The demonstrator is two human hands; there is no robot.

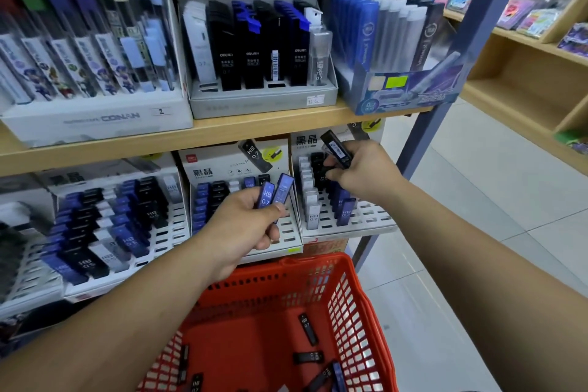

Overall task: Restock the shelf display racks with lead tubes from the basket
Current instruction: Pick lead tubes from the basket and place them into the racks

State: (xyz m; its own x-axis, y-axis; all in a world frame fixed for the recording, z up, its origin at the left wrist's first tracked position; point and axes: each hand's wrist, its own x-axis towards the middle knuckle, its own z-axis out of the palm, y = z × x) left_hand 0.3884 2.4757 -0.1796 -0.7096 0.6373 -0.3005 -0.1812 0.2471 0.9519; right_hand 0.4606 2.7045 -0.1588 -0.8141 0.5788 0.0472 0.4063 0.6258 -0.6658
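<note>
Okay, status: left hand [245, 226] is clamped on two blue tubes [275, 194], thumb pressing them against the fingers, in front of the middle rack [292, 232]. Right hand [362, 172] pinches one black tube [336, 147], tilted, above the back of the right rack [372, 216] and just under the shelf board [222, 134]. Several loose tubes [308, 328] lie in the red basket [359, 296] below, so I judge the restock about mid-way. Main risk: the right knuckles sit very close to the standing black and blue rows, so a careless push down could tip them like dominoes. Second: the black tube goes in at an angle, so it may jam on a slot edge or land in the white column beside it. Third: the left pair is held by thumb pressure only and fanned apart. Any regrip to free one could drop the other, into the basket if I'm lucky, onto the floor tiles if not. Sorting risk too: the left rack [127, 242] carries HB 0.5 and my blue ones read 0.7, so they must stay out of it. The black tube's label is too blurred to read, so I can't confirm its grade matches that rack. The curled lower right fingers may be touching a second dark tube; I cannot tell.
</note>
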